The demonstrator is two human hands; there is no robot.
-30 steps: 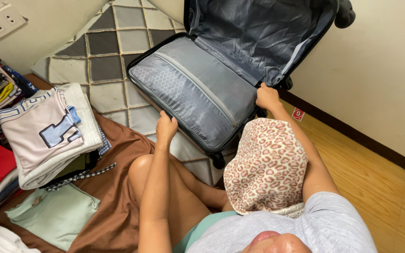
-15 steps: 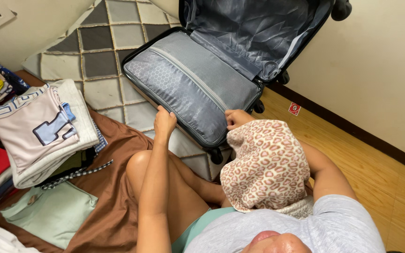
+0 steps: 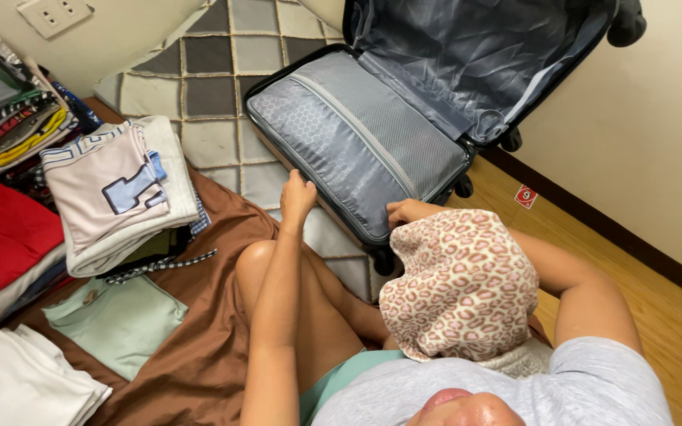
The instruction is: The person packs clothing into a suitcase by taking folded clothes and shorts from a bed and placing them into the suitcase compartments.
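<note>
An open dark suitcase (image 3: 333, 102) with a grey mesh-lined half lies on the floor in front of me, its lid propped against the wall. My left hand (image 3: 297, 196) grips the near rim of the suitcase, arm stretched over my bare knee. My right hand (image 3: 408, 211) is curled on the same rim near the front corner. A bundled leopard-print cloth (image 3: 463, 288) lies over my right forearm and lap, its top edge touching that hand.
A folded pale shirt stack (image 3: 120, 189) sits to the left, with a red garment (image 3: 1, 237), a mint-green folded piece (image 3: 116, 323) and white folded cloth (image 3: 17, 386). A patchwork cushion (image 3: 199, 79) leans on the wall. The wooden floor (image 3: 672, 315) lies to the right.
My right hand slid from the suitcase's right corner leftward along the near rim, ending just above the leopard-print cloth. My left hand stayed on the rim.
</note>
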